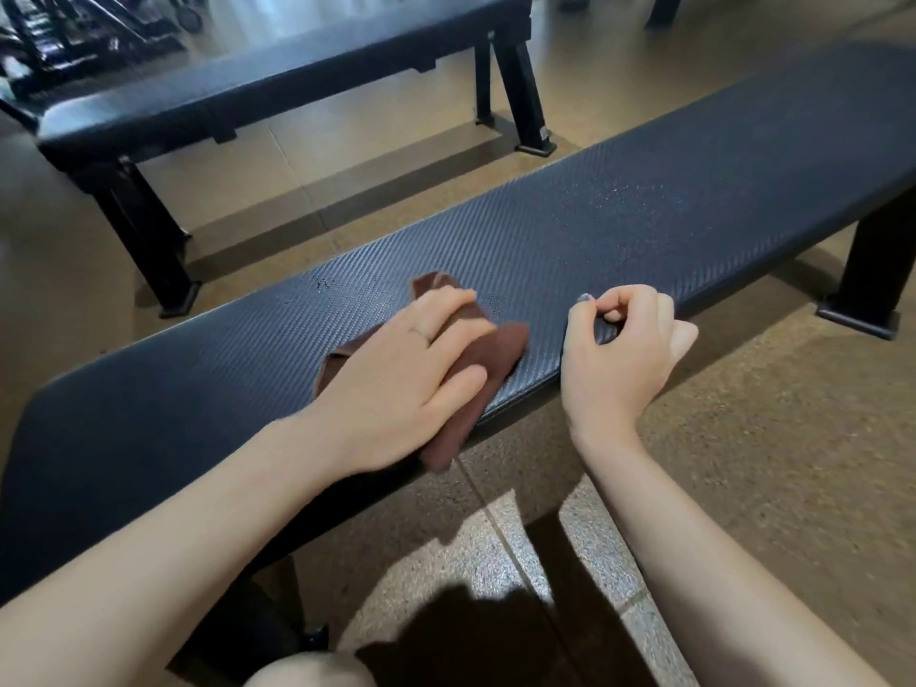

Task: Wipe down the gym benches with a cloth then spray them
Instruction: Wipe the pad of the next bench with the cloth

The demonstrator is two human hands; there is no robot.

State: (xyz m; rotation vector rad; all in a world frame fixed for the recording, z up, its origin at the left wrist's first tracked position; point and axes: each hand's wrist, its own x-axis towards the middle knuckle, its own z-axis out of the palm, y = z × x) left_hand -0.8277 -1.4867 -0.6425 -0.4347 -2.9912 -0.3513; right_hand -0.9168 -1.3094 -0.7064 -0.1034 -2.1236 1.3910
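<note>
A long black gym bench (619, 210) with a textured pad runs from lower left to upper right in front of me. A brown cloth (488, 359) lies on its near half, one end hanging over the front edge. My left hand (396, 374) lies flat on the cloth with straight fingers and presses it to the pad. My right hand (619, 339) is at the bench's front edge with fingers curled and nothing in it. Fine wet speckles show on the pad further right. No spray bottle is in view.
A second black bench (257, 86) stands parallel behind, on black steel legs. Dark gym equipment (74, 32) sits at the top left. The floor (793, 438) is tan rubber with a seam beneath me. A bench leg (872, 275) stands at the right.
</note>
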